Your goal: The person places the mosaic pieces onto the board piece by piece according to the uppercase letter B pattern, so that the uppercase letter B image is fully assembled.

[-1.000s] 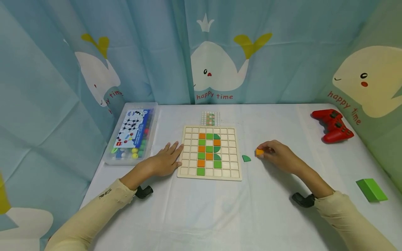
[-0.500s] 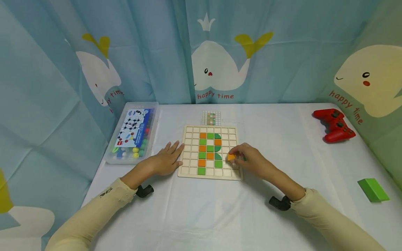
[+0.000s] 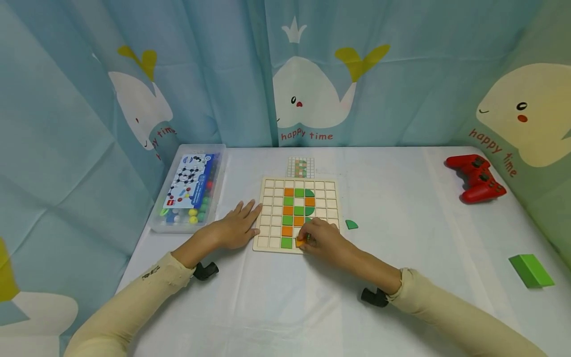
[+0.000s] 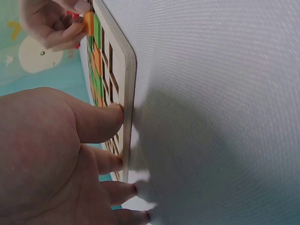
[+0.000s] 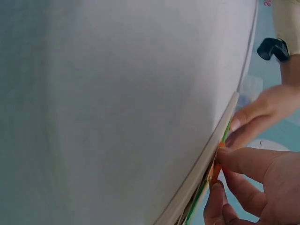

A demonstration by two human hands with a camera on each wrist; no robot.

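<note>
My right hand point(image 3: 327, 242) pinches an orange square tile point(image 3: 300, 243) at the bottom row of the wooden grid board point(image 3: 269, 242), just right of a green square tile point(image 3: 286, 243). In the right wrist view the orange tile point(image 5: 216, 172) sits between thumb and fingers at the board's surface. My left hand point(image 3: 236, 228) lies with spread, straight fingers at the board's left edge; the left wrist view shows its thumb and a finger touching the rim point(image 4: 128, 93). Orange and green tiles fill several board cells; the right hand covers some lower-right ones.
A green quarter-round tile point(image 3: 351, 224) lies right of the board. Behind the board is a small pattern card point(image 3: 301, 167). A clear box of coloured balls point(image 3: 189, 188) stands at left. A red game controller point(image 3: 475, 178) and a green block point(image 3: 531, 270) lie at right.
My right hand has carried the orange tile leftward from the table right of the board onto its bottom row. The left hand has stayed at the board's left edge.
</note>
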